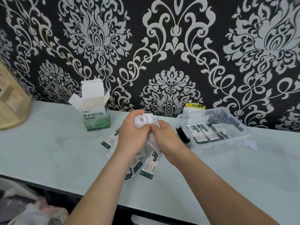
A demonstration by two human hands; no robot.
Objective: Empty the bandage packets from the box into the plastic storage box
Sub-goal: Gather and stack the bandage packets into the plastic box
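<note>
Now, at the far left, the green-and-white cardboard bandage box [95,114] stands upright with flaps open, seemingly emptied. Right of it, the left hand [131,135] and right hand [164,137] curl together round a bunch of white-and-green bandage packets [146,122], probably squaring them for one transfer. More lie fanned on the pale tabletop [48,151] beneath. Farther right, the clear plastic storage box [235,120] already holds several.

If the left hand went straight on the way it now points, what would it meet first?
Probably the wallpapered wall; the left hand, gripping bandage packets, points right of the open carton. Depth is unclear.
</note>
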